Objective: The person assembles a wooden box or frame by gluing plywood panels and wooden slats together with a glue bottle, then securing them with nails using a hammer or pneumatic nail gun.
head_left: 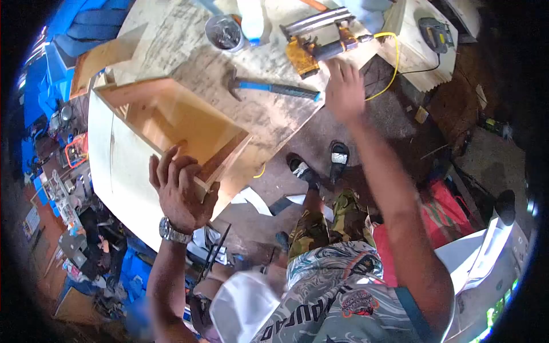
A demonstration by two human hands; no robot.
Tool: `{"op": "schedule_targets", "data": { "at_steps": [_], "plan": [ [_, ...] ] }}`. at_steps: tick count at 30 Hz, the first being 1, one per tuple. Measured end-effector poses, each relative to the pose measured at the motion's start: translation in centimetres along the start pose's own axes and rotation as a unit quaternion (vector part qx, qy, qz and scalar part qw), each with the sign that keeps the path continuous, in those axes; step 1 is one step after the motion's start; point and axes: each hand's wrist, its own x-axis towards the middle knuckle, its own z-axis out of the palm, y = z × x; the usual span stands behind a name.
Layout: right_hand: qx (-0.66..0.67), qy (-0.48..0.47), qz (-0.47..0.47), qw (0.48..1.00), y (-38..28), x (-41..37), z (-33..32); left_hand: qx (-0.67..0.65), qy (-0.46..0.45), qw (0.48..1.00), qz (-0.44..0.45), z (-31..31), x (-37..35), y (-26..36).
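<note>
My left hand [184, 186], with a watch on its wrist, is curled over the near corner of a wooden box [106, 134], fingers on the inside and thumb outside. The box has a pale outer panel and an orange-brown interior, and it rests tilted on the worktable. My right hand [345, 91] is at the table's right edge, its fingers stretched towards a yellow and black nail gun [303, 57]. The fingertips are right beside the gun's handle. Between my hands lies a claw hammer [269, 87] with a blue and black handle.
A cup of small metal pieces [224, 33] and a white bottle [251, 22] stand at the table's back. From the nail gun a yellow hose [396, 63] loops down on the right. A corded power tool [436, 35] sits on a wooden piece. Clutter fills the floor at left.
</note>
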Motion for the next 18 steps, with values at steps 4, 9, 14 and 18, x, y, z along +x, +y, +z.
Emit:
{"op": "schedule_targets", "data": {
  "at_steps": [4,9,14,18],
  "plan": [
    [-0.188,-0.096,-0.166,0.963,6.9,6.3,8.0,0.015,-0.013,1.0,-0.012,0.1,-0.2,-0.1],
    [-0.254,-0.213,-0.15,0.931,5.5,9.7,5.9,0.021,-0.01,1.0,0.006,0.4,-0.3,0.0],
    [-0.166,-0.321,-0.036,0.932,2.9,9.3,-3.0,0.035,-0.001,0.999,0.022,0.9,-0.6,0.1],
    [-0.096,-0.248,0.046,0.963,5.9,2.1,-5.3,0.033,0.015,0.999,0.026,0.9,-1.0,0.4]
  ]
}}
